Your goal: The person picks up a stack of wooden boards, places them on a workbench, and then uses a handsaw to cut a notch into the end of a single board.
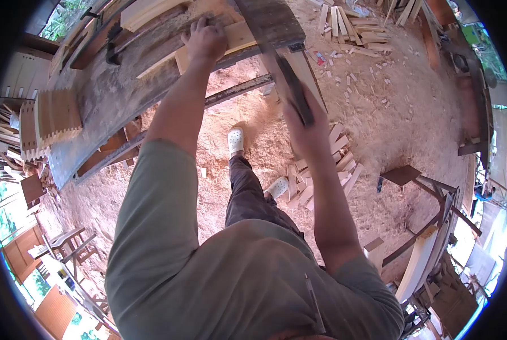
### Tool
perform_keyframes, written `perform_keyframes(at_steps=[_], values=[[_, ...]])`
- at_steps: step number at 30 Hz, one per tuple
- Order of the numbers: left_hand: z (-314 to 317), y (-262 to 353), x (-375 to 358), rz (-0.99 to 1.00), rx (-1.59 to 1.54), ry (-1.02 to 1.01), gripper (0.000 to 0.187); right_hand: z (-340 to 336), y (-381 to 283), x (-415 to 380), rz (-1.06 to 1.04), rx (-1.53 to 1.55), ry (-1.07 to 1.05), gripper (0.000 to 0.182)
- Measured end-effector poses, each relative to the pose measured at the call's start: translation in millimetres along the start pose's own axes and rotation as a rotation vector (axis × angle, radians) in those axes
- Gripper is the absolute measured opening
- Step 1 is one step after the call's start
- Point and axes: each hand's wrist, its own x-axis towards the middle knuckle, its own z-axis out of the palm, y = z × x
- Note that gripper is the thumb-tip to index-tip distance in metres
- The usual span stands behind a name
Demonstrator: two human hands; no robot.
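My left hand (205, 41) bears down on a pale wooden board (240, 37) at the edge of the workbench (103, 96), its fingers bent over the wood. In my right hand (309, 127) is a hand saw (290, 85), gripped by its dark handle and smeared by motion. The saw's blade slants up and away past the right end of the board. Where its teeth meet the wood cannot be made out.
A stack of notched wooden pieces (58, 116) stands on the bench's left end, near a dark clamp (113, 45). Offcuts (352, 28) litter the sawdust-covered floor. More wood strips (338, 156) lie by my right foot. A wooden frame (435, 192) stands at the right.
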Motion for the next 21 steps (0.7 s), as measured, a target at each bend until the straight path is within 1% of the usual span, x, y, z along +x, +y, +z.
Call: perform_keyframes(at_steps=[1, 4, 5, 6, 9, 11, 13, 15, 17, 20, 21], values=[[-2, 1, 1, -0.011, 0.002, -0.005, 0.055, 10, -1, 23, -0.076, -0.021, -0.004, 0.051], [0, 1, 0, -0.024, 0.006, 0.004, 0.055, 9, -2, 22, -0.072, -0.016, -0.021, 0.05], [2, 1, 1, -0.017, 0.014, 0.011, 0.054, 3, 2, 0, -0.049, -0.029, 0.004, 0.05], [2, 1, 2, -0.016, 0.008, 0.01, 0.054, -8, 9, -37, -0.024, -0.043, 0.029, 0.05], [2, 0, -2, -0.018, 0.024, -0.024, 0.056, -51, 13, -144, 0.143, 0.041, -0.009, 0.05], [1, 4, -2, -0.016, 0.042, -0.007, 0.054, -59, 10, -151, 0.179, 0.043, -0.033, 0.05], [1, 3, -3, -0.013, 0.032, -0.007, 0.054, -49, 20, -122, -0.151, -0.116, 0.037, 0.051], [1, 2, -1, -0.006, 0.022, 0.005, 0.054, -15, 7, -40, 0.091, 0.044, 0.001, 0.05], [2, 2, 2, -0.014, 0.035, 0.001, 0.053, 14, -4, 26, -0.063, -0.008, 0.04, 0.047], [5, -2, 2, -0.008, 0.026, 0.033, 0.052, 17, 1, 30, -0.102, -0.01, 0.051, 0.044], [3, 0, 5, -0.002, 0.018, 0.038, 0.052, 7, 5, 8, -0.108, -0.033, 0.017, 0.047]])
